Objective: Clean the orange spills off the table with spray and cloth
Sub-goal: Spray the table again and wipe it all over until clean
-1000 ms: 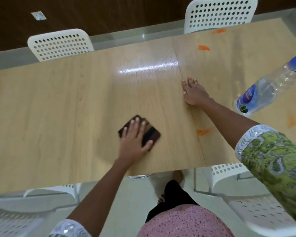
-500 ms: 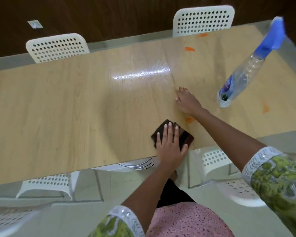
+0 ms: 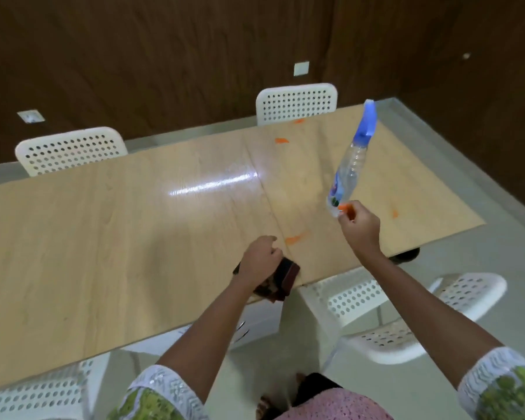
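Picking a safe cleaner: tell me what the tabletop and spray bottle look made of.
Table: looks like wood-grain laminate, glossy, judging by printed grain and a bright light streak; real wood can't be excluded.
Spray bottle: clear plastic, ribbed and see-through, with an opaque blue head.

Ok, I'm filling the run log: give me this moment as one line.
left hand: gripping cloth at table edge | right hand: raised by spray bottle base | orange spills: uncleaned

The table (image 3: 103,237) has a pale wood-grain top, smooth and glossy enough to throw a bright glare streak. The spray bottle (image 3: 347,174) is clear plastic with a blue plastic trigger head. The chairs (image 3: 296,103) are perforated white plastic. The cloth (image 3: 287,275) looks dark and matt.
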